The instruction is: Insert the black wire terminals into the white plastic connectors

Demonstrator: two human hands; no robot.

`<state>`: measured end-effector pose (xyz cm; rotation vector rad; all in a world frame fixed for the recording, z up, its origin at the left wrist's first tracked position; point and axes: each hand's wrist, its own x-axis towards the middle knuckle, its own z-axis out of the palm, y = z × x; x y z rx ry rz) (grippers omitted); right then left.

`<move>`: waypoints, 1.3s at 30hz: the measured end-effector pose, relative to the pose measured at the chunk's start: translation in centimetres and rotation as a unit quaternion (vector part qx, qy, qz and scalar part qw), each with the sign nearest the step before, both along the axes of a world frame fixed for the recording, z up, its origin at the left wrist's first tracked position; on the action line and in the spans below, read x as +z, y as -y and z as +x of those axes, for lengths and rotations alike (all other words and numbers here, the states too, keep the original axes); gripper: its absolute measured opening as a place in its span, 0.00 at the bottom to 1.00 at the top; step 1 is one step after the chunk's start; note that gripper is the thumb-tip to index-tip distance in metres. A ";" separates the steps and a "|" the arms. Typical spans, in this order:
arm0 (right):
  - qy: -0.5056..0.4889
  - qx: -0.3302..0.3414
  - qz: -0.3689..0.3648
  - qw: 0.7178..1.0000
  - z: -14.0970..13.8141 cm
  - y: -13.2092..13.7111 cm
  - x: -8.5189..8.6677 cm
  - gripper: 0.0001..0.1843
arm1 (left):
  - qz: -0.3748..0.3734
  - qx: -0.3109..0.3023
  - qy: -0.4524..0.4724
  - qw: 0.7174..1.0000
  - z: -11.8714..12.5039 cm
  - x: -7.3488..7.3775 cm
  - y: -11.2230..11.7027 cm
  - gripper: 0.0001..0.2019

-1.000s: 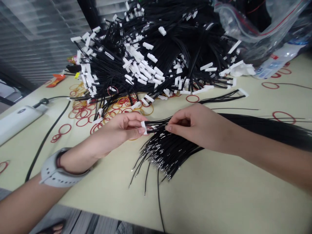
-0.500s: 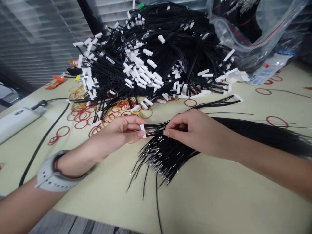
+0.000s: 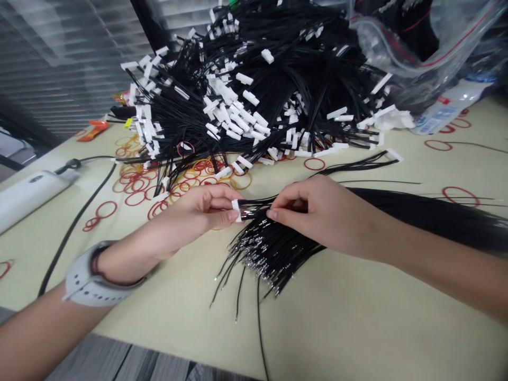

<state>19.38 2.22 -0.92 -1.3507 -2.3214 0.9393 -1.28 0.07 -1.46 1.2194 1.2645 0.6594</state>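
Between the thumb and fingers of my left hand (image 3: 202, 211) is a small white connector housing (image 3: 237, 210), with several black wires running from it to the right. My right hand (image 3: 313, 206) is closed in a pinch at the black wires, a short way right of the housing; the exact wire between its fingertips is hard to make out. Under and beside it lies a thick bundle of loose black wires (image 3: 286, 243), their shiny metal crimped ends fanned toward the lower left. The bundle's other end stretches right, partly behind my right forearm.
A large heap of black wire harnesses (image 3: 278, 69) with white connectors stands at the back. Red and yellow rubber bands (image 3: 190, 177) are scattered before it. A white power strip (image 3: 35, 196) lies left; a plastic bottle (image 3: 452, 106) and a clear zip bag (image 3: 456, 47) are back right.
The view has shifted slightly, so the scene sits a little further right. Both hands keep nearly the same pose, with the housing still in my left hand.
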 end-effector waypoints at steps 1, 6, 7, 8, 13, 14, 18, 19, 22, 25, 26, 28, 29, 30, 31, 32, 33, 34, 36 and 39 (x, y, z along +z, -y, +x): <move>0.001 -0.002 -0.001 1.000 0.0 0.0 0.0 0.11 | 0.000 0.002 -0.001 1.000 0.0 0.0 0.1 0.09; 0.005 -0.007 0.003 1.000 0.1 0.1 -0.1 0.10 | 0.008 0.012 -0.013 1.000 0.1 0.0 0.4 0.08; 0.004 -0.006 0.003 1.000 0.1 0.1 -0.1 0.10 | 0.010 0.013 -0.014 1.000 0.1 0.0 0.4 0.08; 0.001 -0.005 0.002 1.000 0.1 0.1 -0.2 0.11 | 0.011 0.014 -0.012 1.000 0.1 0.0 0.4 0.08; -0.016 0.007 -0.005 1.000 0.1 -0.3 -0.3 0.11 | 0.011 0.004 0.014 1.000 0.1 -0.1 0.3 0.08; -0.020 0.009 -0.008 1.000 0.1 -0.3 -0.3 0.11 | 0.010 0.001 0.016 1.000 0.1 -0.1 0.2 0.08; -0.035 0.014 -0.036 0.999 0.4 -0.5 -0.4 0.11 | 0.004 0.014 0.001 1.000 0.0 -0.1 0.1 0.08; -0.037 0.012 -0.042 0.998 0.4 -0.5 -0.5 0.11 | 0.003 0.017 -0.002 1.000 0.0 -0.1 0.1 0.09; -0.044 0.009 -0.053 0.998 0.4 -0.5 -0.6 0.11 | 0.002 0.012 0.003 1.000 0.1 -0.1 0.2 0.09; -0.045 0.008 -0.049 0.998 0.3 -0.4 -0.7 0.12 | 0.007 0.004 0.021 1.000 0.1 -0.1 0.2 0.08; -0.044 0.007 -0.042 0.998 0.3 -0.4 -0.7 0.12 | 0.009 0.004 0.024 1.000 0.1 -0.1 0.2 0.08; -0.041 0.006 -0.030 0.999 0.2 -0.3 -0.7 0.11 | 0.012 0.008 0.025 1.000 0.2 -0.1 0.2 0.08; -0.041 0.006 -0.027 0.999 0.1 -0.2 -0.6 0.11 | 0.012 0.010 0.025 1.000 0.2 -0.1 0.2 0.08; -0.040 0.006 -0.025 0.999 0.1 -0.2 -0.5 0.11 | 0.013 0.011 0.025 1.000 0.2 0.0 0.3 0.08; -0.039 0.006 -0.024 0.999 0.0 -0.1 -0.4 0.11 | 0.013 0.010 0.026 1.000 0.2 0.0 0.3 0.08; -0.037 0.006 -0.023 0.999 0.0 -0.1 -0.4 0.11 | 0.013 0.008 0.029 0.999 0.2 0.0 0.3 0.07; -0.036 0.005 -0.021 0.999 0.0 0.0 -0.3 0.11 | 0.013 0.006 0.031 0.999 0.2 0.1 0.3 0.07; -0.035 0.005 -0.020 0.999 0.0 0.0 -0.2 0.11 | 0.013 0.004 0.032 0.999 0.2 0.1 0.3 0.07; -0.033 0.004 -0.022 0.999 0.0 0.1 -0.2 0.11 | 0.013 0.003 0.030 0.999 0.2 0.1 0.4 0.08; -0.033 0.002 -0.023 0.999 0.0 0.3 -0.2 0.11 | 0.015 0.002 0.021 1.000 0.3 0.2 0.3 0.08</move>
